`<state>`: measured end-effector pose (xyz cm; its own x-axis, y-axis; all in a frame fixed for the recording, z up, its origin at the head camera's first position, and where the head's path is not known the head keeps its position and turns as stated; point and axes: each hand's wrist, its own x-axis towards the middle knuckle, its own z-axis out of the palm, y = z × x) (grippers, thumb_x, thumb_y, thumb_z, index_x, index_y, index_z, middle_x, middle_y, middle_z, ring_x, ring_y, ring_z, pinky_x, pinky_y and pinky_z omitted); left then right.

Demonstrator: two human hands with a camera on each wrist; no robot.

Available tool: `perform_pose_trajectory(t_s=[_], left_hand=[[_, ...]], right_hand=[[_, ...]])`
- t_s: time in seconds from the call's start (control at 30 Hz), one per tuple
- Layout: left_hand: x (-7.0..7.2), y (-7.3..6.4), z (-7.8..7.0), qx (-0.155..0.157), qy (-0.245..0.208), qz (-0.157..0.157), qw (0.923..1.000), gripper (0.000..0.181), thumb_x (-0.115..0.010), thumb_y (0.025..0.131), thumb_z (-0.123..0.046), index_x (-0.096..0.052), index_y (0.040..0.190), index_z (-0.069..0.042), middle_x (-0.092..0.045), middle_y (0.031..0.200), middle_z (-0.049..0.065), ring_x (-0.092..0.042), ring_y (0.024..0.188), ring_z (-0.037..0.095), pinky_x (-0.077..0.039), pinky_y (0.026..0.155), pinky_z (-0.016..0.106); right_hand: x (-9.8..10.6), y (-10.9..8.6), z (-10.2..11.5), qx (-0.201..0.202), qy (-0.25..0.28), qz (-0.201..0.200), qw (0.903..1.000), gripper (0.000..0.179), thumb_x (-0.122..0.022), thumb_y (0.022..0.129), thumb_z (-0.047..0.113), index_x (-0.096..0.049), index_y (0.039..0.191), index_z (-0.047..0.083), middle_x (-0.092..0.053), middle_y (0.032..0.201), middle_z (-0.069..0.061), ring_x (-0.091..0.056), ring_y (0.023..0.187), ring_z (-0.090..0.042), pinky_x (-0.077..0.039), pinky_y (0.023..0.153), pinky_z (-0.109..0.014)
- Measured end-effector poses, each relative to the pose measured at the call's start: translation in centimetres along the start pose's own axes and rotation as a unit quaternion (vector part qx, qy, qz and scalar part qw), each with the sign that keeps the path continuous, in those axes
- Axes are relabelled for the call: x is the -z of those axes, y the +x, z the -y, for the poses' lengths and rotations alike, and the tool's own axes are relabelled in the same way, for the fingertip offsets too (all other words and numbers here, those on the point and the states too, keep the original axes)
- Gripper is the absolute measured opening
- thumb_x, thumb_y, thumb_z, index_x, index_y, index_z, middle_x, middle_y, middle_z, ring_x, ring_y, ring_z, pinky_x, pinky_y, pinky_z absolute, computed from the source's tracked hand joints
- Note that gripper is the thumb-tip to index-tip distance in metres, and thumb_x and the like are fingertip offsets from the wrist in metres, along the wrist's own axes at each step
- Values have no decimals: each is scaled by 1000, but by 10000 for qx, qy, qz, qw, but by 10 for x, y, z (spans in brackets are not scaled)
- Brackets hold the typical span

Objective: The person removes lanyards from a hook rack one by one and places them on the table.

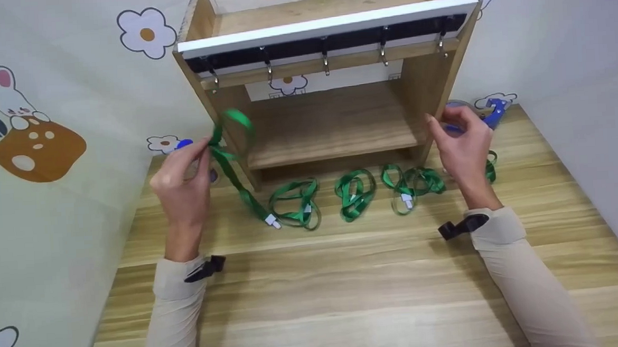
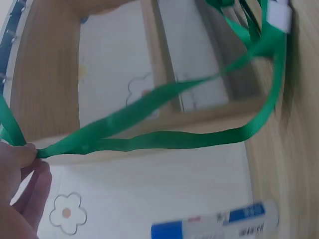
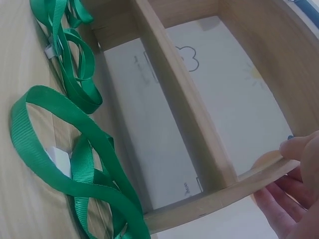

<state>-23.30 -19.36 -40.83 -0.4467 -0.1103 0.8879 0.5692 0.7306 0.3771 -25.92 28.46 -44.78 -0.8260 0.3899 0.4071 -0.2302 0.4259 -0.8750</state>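
Note:
My left hand (image 1: 182, 183) pinches a green lanyard (image 1: 230, 172) between thumb and fingers beside the rack's left side. A loop of its ribbon stands up above the fingertips; the other end hangs to the table, where its white clip (image 1: 272, 221) lies. In the left wrist view, the two ribbon strands (image 2: 164, 142) stretch from the fingertips toward the clip. My right hand (image 1: 465, 147) grips the front edge of the wooden rack's right side panel (image 1: 434, 85), thumb inside and fingers outside in the right wrist view. Several other green lanyards (image 1: 430, 180) lie coiled along the rack's base.
Several metal hooks (image 1: 326, 61) hang in a row from a dark strip across the rack's upper front. A white and blue marker-like tube (image 2: 214, 226) lies left of the rack. Behind my right hand is a blue object (image 1: 493, 112). Patterned cloth walls (image 1: 78, 217) surround the wooden table (image 1: 337, 299).

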Motion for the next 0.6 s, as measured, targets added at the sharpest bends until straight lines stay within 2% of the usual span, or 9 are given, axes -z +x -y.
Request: perform_pose_trajectory(t_s=[0.13,0.3,0.4,0.53,0.6], left_hand=[[14,6,1,26,-88,259,9996,15,-80,98,-8,-86,112,-7,-85,109,10,-82,96,32,-56,99,10],[23,12,7,-44,-224,517,9984,15,-81,96,-6,-86,111,-5,-84,109,12,-82,97,34,-57,101,11],[30,16,11,32,-214,431,9988,15,-81,97,-8,-86,111,-5,-85,109,11,-82,97,30,-58,99,12],[41,22,16,354,-232,86,9991,14,-82,97,-8,-86,110,-7,-85,107,9,-80,96,13,-60,94,13],[44,24,18,462,-355,41,9983,15,-81,96,-7,-86,111,-7,-85,107,10,-79,97,6,-61,93,14]], right_hand=[[1,1,0,-62,-3,-32,10000,37,-84,96,38,-77,120,11,-79,123,-6,-73,114,-13,-64,94,-21],[1,2,-1,-103,30,-51,9999,35,-84,96,37,-77,119,11,-79,121,-6,-72,113,-12,-64,94,-20],[0,1,-1,-125,32,-26,9999,35,-84,96,37,-77,119,11,-79,122,-6,-72,114,-12,-64,95,-22],[-1,1,-1,-136,24,14,9999,35,-84,96,36,-77,119,10,-79,121,-6,-72,113,-12,-65,95,-22],[-1,2,-1,-122,-3,-11,9999,35,-84,96,36,-78,119,10,-79,121,-7,-73,113,-12,-64,94,-22]])
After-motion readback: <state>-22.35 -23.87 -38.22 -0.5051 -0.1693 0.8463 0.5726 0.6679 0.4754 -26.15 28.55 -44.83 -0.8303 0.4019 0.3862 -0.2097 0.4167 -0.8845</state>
